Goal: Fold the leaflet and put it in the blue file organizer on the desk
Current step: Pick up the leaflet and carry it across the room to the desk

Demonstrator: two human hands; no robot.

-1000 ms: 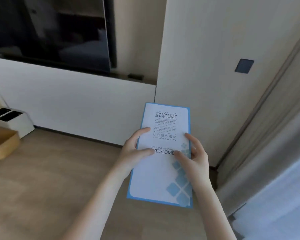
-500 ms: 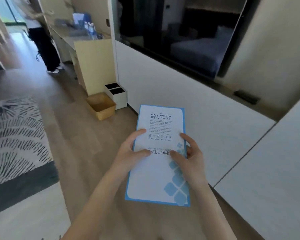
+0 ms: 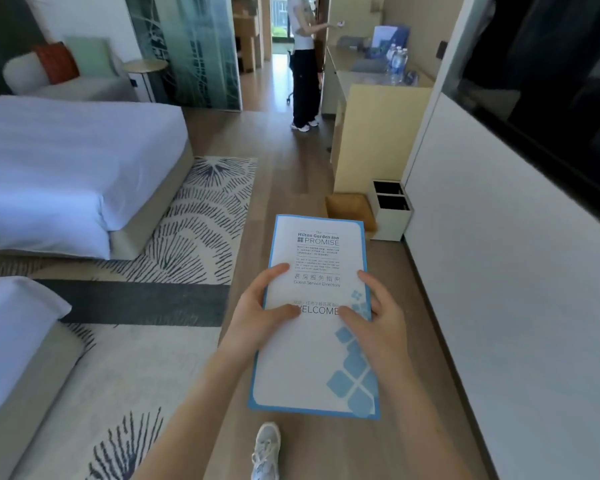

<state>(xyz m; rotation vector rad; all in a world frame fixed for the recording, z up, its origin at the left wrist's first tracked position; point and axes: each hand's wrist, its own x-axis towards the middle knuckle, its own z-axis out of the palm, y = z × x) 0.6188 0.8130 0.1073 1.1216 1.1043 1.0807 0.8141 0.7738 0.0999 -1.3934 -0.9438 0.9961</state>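
I hold a folded white leaflet [image 3: 317,258] with a blue border and the word WELCOME in front of me, above the wooden floor. My left hand [image 3: 257,318] grips its left edge, thumb on the front. My right hand [image 3: 374,320] grips its right edge the same way. Far ahead on the right stands a pale desk [image 3: 371,77], and at its back a blue file organizer [image 3: 388,38] stands upright behind several water bottles [image 3: 397,65].
Two white beds [image 3: 66,168] lie on the left over a patterned rug [image 3: 201,216]. A person [image 3: 305,64] stands in the passage by the desk. A wicker basket [image 3: 350,207] and a white bin [image 3: 390,209] sit against the right wall. My shoe [image 3: 265,452] shows below.
The view has swung left from the wall and corner to the room's length; the beds, desk and organizer have come into sight. Both hands keep the same hold on the leaflet.
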